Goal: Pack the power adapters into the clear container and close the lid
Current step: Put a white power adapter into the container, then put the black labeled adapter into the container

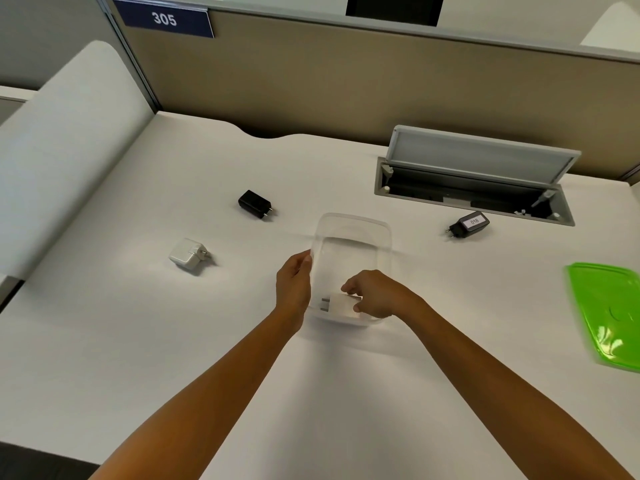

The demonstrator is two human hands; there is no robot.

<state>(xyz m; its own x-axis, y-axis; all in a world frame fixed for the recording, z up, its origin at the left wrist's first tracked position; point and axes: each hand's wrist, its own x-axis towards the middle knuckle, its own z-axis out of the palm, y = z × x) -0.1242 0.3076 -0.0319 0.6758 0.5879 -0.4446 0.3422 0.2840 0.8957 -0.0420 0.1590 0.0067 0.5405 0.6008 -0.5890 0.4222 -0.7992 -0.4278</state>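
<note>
2 hands: left [293, 282] grips clear container [353, 233] wall; right [372, 294] pinches blurred white adapter [341, 304] inside.

A: What is seen of the person's own body?

B: Two forearms are shown, bare from the lower edge of the view up to the wrists. No sleeve is worn over any part that is seen.

A: And the hands?

B: The left hand [293, 283] and the right hand [372, 295] are both uncovered. Slim fingers and short nails can be made out. The wrists are seen plain, and the forearms are seen narrowing smoothly toward them.
</note>
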